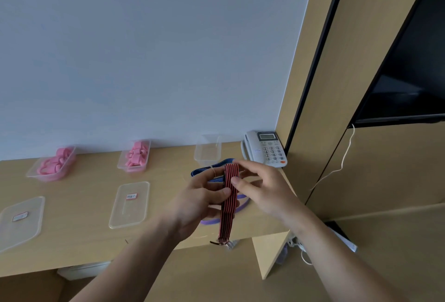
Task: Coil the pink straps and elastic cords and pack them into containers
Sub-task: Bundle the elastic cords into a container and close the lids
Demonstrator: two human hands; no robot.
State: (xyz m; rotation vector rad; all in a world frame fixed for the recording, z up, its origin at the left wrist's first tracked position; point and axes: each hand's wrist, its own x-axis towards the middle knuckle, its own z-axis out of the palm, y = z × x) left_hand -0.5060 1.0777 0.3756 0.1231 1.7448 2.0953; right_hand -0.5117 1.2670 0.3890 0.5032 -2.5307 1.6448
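Three clear plastic tubs in a row at the wall, rectangular with rounded corners. Left tub, mid left of frame: loose pink straps, flat and looped. Middle tub: tighter pink coils, heaped to the rim. Right tub, just above the hands, see-through.

Two flat clear lids lower left on the wooden desk: left lid, right lid, each with one small red-edged label.

Three elastic cords at centre right. Striped cord, red and black, flat and ribbed, hanging upright, lower end past the desk edge. Blue cord and purple cord on the desk behind it.

Left hand and right hand close together, each pinching the striped cord near its folded top.

One grey keypad phone beside the right tub.
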